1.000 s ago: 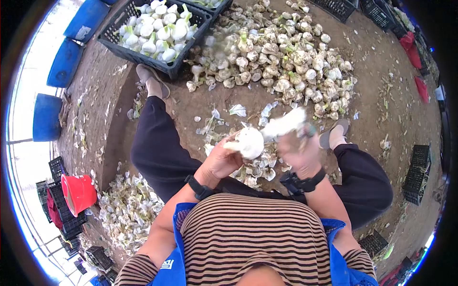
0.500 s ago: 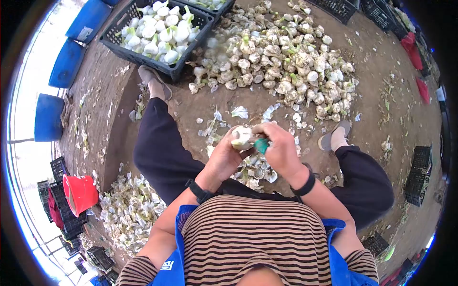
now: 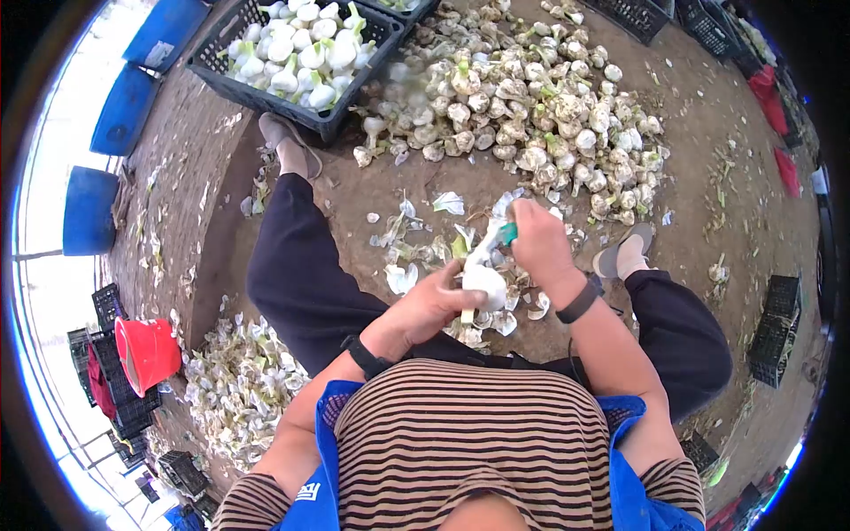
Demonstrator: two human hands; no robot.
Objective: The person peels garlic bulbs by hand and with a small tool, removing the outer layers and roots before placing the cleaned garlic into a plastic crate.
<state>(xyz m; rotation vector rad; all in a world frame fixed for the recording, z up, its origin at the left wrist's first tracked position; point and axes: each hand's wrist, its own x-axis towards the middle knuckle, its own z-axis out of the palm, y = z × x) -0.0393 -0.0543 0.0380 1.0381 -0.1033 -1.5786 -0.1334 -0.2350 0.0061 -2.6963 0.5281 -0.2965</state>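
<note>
My left hand [image 3: 436,301] grips a white garlic bulb [image 3: 484,287] between thumb and fingers, low in front of my lap. My right hand [image 3: 543,246] is closed around a small green tool [image 3: 508,233]; most of it is hidden in the fist, so its kind does not show. Between the bulb and the right fist stretches a whitish strip [image 3: 483,251], skin or stem. On the ground beneath both hands lie loose pale garlic skins [image 3: 401,279].
A black crate [image 3: 329,122] of cleaned garlic bulbs stands ahead left. Beside it spreads a large heap of unpeeled garlic [image 3: 531,115]. A mound of skins [image 3: 243,389] and a red bucket [image 3: 149,356] are at left, with blue barrels [image 3: 90,211] beyond.
The bulb has moved down and right in my left hand and now looks whiter and smoother. My right hand has drawn up and away from it, with the strip stretched between.
</note>
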